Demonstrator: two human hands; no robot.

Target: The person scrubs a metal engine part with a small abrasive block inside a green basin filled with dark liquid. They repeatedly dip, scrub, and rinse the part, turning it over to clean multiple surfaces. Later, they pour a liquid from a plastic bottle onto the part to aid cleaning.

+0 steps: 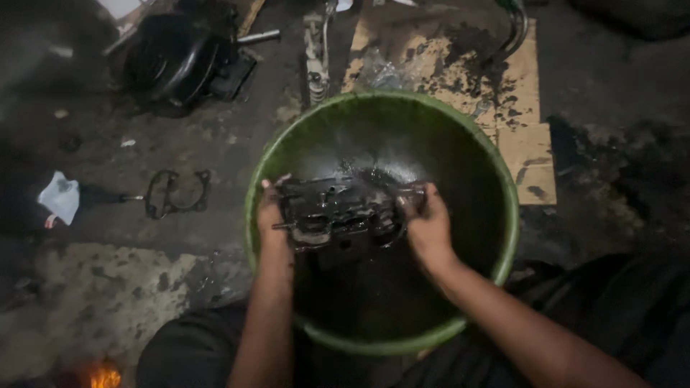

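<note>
I clench both grips, left hand (272, 215) and right hand (429, 228), on the black oily metal engine casting (341, 215), best kept level and low inside the round green plastic basin (503, 187).

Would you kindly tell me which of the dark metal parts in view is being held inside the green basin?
The greasy black engine block, gripped by the left hand and right hand; the round black housing lies on the floor.
</note>
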